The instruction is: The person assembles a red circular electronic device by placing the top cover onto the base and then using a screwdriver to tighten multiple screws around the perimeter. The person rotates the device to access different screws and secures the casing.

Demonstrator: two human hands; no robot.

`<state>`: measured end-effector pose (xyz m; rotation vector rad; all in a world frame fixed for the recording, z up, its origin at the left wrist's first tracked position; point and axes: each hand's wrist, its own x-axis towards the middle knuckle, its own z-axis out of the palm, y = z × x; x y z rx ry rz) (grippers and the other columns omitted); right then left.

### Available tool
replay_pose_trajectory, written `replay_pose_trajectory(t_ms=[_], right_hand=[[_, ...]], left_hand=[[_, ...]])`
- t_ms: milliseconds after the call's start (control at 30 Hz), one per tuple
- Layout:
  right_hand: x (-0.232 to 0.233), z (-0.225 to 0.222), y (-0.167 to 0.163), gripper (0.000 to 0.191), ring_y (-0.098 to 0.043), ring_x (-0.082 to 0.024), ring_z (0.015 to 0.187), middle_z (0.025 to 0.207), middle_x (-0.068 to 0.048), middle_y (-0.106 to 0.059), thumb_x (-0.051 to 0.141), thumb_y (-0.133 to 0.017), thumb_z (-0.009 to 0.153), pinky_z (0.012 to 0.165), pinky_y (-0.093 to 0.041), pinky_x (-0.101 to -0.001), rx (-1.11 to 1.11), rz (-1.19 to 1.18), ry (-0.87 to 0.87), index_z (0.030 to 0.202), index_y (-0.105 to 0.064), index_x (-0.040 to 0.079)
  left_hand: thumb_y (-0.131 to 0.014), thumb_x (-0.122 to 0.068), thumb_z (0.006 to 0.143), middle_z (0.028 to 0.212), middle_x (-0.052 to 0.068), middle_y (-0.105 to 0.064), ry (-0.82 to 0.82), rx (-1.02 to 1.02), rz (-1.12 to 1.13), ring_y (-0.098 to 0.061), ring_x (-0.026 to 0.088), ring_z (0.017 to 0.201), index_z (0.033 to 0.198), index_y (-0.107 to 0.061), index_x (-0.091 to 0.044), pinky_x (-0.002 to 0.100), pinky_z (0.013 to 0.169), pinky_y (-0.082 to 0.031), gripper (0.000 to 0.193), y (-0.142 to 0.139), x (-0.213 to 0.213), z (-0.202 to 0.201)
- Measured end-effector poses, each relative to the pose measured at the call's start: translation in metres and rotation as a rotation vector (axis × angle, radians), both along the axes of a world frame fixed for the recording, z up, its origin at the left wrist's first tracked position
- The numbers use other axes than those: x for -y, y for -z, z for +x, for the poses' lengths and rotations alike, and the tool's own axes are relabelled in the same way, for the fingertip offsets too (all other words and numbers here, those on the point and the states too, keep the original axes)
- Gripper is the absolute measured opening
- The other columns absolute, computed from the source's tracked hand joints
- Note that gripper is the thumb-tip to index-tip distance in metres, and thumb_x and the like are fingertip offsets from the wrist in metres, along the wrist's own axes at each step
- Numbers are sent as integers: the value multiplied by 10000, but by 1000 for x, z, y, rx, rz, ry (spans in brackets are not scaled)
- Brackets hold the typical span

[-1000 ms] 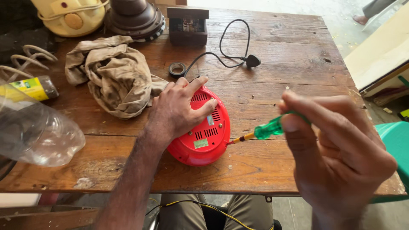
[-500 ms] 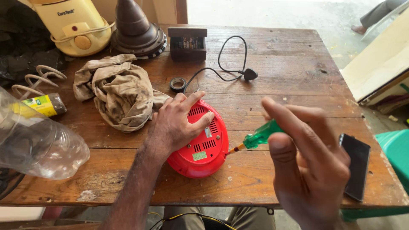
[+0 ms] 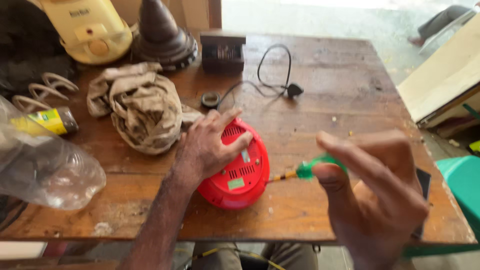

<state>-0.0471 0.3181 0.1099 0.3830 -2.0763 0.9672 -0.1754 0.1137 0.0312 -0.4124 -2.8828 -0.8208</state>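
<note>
On wooden table (image 3: 345, 95): left hand (image 3: 212, 147) flat, fingers spread over red round appliance (image 3: 240, 172). Right hand (image 3: 375, 195) fingers pinching green-handled screwdriver (image 3: 310, 169), tip at appliance edge. Crumpled rag (image 3: 142, 112) beside.

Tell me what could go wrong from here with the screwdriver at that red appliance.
1. The green-handled screwdriver meets the red round appliance at a shallow sideways angle; its tip might slip off, possibly towards the left hand pressing on top.
2. The right hand pinches only the handle's end, a light grip that may twist loose.
3. The appliance sits close to the wooden table's near edge, so a hard push could slide it off.
</note>
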Motion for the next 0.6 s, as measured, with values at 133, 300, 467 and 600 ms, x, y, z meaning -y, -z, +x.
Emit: replay_pose_trajectory(t_ms=[133, 300, 467, 600], right_hand=[[-7, 7, 1, 285, -694, -159, 1019, 1112, -103, -690, 50, -652, 1012, 896, -570, -247, 146, -13, -104, 1297, -663, 50], [-12, 3, 11, 302, -620, -182, 829, 980, -131, -672, 72, -798, 935, 700, -476, -255, 71, 32, 81, 1220, -723, 6], [-19, 2, 14, 287, -678, -107, 1064, 1206, -82, -665, 189, -637, 1121, 921, -587, -212, 124, -86, -177, 1359, -625, 30], [-17, 3, 24, 314, -626, -92, 1005, 1206, -64, -631, 216, -620, 1151, 852, -550, -190, 77, -73, -154, 1409, -621, 37]], left_hand=[[-648, -615, 833, 1232, 94, -629, -7, 16, -4, -595, 329, 1191, 1454, -546, -270, 580, 931, -506, 718, 5, 3, 0], [-640, -649, 825, 1196, 101, -625, 9, 79, -11, -600, 294, 1181, 1460, -527, -281, 545, 940, -521, 743, 4, -1, -5], [-636, -651, 831, 1171, 101, -626, 17, 61, -17, -593, 297, 1178, 1454, -537, -265, 572, 925, -498, 740, 6, 0, -6], [-611, -668, 845, 1129, 107, -637, 28, 69, 26, -621, 283, 1144, 1471, -535, -262, 527, 943, -530, 750, 11, 4, -6]])
